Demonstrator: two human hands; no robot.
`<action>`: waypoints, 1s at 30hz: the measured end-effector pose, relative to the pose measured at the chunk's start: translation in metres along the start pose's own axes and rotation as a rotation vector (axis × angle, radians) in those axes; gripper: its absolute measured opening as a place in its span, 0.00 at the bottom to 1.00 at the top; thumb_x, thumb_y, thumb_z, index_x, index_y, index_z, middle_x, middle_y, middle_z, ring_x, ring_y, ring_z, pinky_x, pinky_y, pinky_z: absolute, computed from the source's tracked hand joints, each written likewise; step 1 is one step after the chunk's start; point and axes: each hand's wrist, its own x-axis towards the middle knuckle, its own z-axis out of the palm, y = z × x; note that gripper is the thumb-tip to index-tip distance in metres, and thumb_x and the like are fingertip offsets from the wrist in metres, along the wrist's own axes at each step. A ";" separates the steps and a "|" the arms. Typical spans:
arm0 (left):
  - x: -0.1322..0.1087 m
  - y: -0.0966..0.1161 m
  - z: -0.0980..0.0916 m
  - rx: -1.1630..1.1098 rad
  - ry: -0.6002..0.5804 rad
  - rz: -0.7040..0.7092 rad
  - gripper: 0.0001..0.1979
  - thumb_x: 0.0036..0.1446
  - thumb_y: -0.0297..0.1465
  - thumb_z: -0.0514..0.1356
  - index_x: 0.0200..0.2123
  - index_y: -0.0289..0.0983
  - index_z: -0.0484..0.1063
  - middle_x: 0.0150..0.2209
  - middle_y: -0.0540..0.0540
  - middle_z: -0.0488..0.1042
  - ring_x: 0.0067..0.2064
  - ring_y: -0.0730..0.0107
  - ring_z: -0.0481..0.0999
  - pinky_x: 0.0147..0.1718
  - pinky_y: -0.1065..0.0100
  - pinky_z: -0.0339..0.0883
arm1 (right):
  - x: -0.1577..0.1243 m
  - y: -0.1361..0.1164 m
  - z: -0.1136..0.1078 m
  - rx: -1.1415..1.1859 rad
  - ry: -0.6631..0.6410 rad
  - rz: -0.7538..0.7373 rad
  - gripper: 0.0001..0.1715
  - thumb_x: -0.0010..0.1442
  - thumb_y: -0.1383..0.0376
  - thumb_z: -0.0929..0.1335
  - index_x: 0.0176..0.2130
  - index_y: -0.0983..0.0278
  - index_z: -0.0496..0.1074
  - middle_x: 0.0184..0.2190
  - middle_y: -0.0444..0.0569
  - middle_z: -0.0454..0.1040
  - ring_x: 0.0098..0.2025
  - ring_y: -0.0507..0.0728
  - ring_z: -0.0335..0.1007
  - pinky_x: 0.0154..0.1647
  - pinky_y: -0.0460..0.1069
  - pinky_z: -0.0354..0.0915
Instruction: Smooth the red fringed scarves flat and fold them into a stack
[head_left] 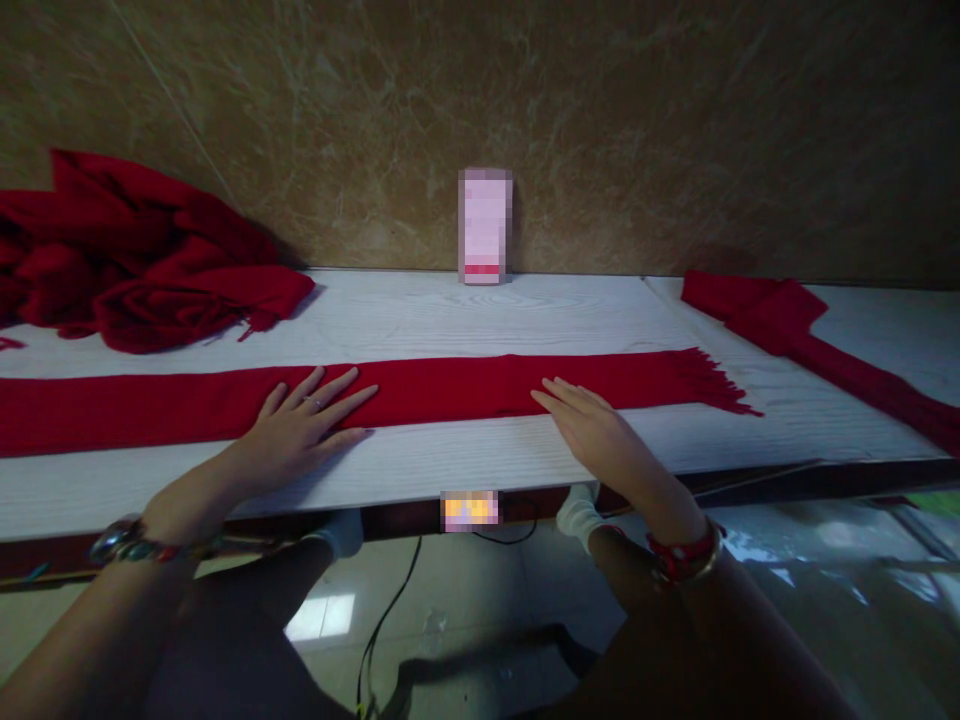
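A long red scarf (pixel 450 390) lies flat across the white wood-grain table, its fringed end to the right and its other end running out of view at the left. My left hand (pixel 300 425) rests on the scarf with fingers spread, a ring on one finger. Further right, my right hand (pixel 589 420) touches the scarf's near edge, its fingers stretched out over the cloth. Neither hand grips anything. The scarf looks smooth, with a faint crease between the hands.
Crumpled red cloth (pixel 187 260) is heaped at the back left. Another red scarf (pixel 795 330), loosely folded, lies at the right. A phone-shaped, blurred-out object (pixel 485 225) leans on the marbled wall (pixel 600 130). The table (pixel 420 310) ends just before my legs; a black cable (pixel 386 620) hangs below.
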 end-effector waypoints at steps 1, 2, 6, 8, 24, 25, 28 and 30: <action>-0.001 -0.001 -0.001 -0.003 -0.001 -0.010 0.28 0.63 0.48 0.41 0.63 0.50 0.56 0.66 0.47 0.54 0.66 0.42 0.49 0.57 0.36 0.49 | 0.001 -0.001 -0.001 0.004 -0.003 -0.002 0.27 0.61 0.76 0.57 0.57 0.66 0.67 0.58 0.55 0.67 0.61 0.59 0.60 0.60 0.58 0.61; -0.001 -0.001 -0.002 -0.008 0.001 -0.017 0.28 0.63 0.48 0.41 0.62 0.50 0.58 0.66 0.47 0.55 0.66 0.42 0.50 0.57 0.36 0.50 | 0.003 -0.003 -0.002 0.010 -0.004 0.001 0.26 0.61 0.76 0.57 0.57 0.66 0.67 0.58 0.55 0.68 0.61 0.59 0.61 0.59 0.58 0.61; 0.004 0.012 -0.009 -0.010 0.044 -0.019 0.27 0.62 0.48 0.43 0.60 0.47 0.63 0.64 0.44 0.58 0.65 0.44 0.53 0.57 0.38 0.52 | 0.014 -0.016 -0.008 0.061 0.028 0.011 0.24 0.63 0.72 0.58 0.56 0.65 0.68 0.57 0.54 0.69 0.60 0.58 0.62 0.60 0.59 0.60; 0.008 0.026 -0.012 0.008 0.068 0.003 0.27 0.63 0.48 0.45 0.60 0.44 0.63 0.64 0.41 0.58 0.65 0.45 0.52 0.57 0.38 0.51 | 0.022 -0.024 -0.010 0.087 0.038 -0.005 0.23 0.63 0.70 0.59 0.57 0.65 0.67 0.58 0.53 0.68 0.61 0.58 0.61 0.61 0.60 0.59; 0.031 0.068 -0.016 -0.010 -0.048 0.123 0.23 0.67 0.39 0.46 0.64 0.47 0.53 0.67 0.44 0.50 0.67 0.48 0.47 0.59 0.39 0.49 | 0.031 -0.024 0.002 0.122 0.076 -0.113 0.23 0.61 0.76 0.60 0.53 0.68 0.71 0.52 0.52 0.74 0.54 0.55 0.69 0.56 0.53 0.66; 0.031 0.068 -0.017 -0.010 -0.047 0.124 0.23 0.67 0.38 0.46 0.64 0.47 0.53 0.67 0.44 0.51 0.67 0.48 0.48 0.59 0.39 0.49 | 0.030 -0.023 0.003 0.110 0.086 -0.116 0.24 0.60 0.78 0.59 0.53 0.69 0.71 0.52 0.53 0.74 0.54 0.55 0.70 0.56 0.52 0.66; 0.033 0.067 -0.016 -0.018 -0.029 0.130 0.22 0.67 0.36 0.44 0.63 0.48 0.55 0.66 0.45 0.52 0.66 0.47 0.50 0.58 0.39 0.51 | 0.029 -0.022 0.003 0.098 0.114 -0.122 0.27 0.58 0.80 0.58 0.53 0.70 0.71 0.52 0.54 0.74 0.54 0.56 0.70 0.56 0.53 0.66; 0.035 0.067 -0.014 -0.023 -0.014 0.114 0.22 0.67 0.35 0.43 0.62 0.50 0.56 0.66 0.45 0.54 0.66 0.46 0.51 0.56 0.37 0.52 | 0.029 -0.022 0.002 0.107 0.124 -0.131 0.28 0.57 0.82 0.57 0.53 0.69 0.71 0.52 0.53 0.74 0.54 0.55 0.70 0.55 0.53 0.67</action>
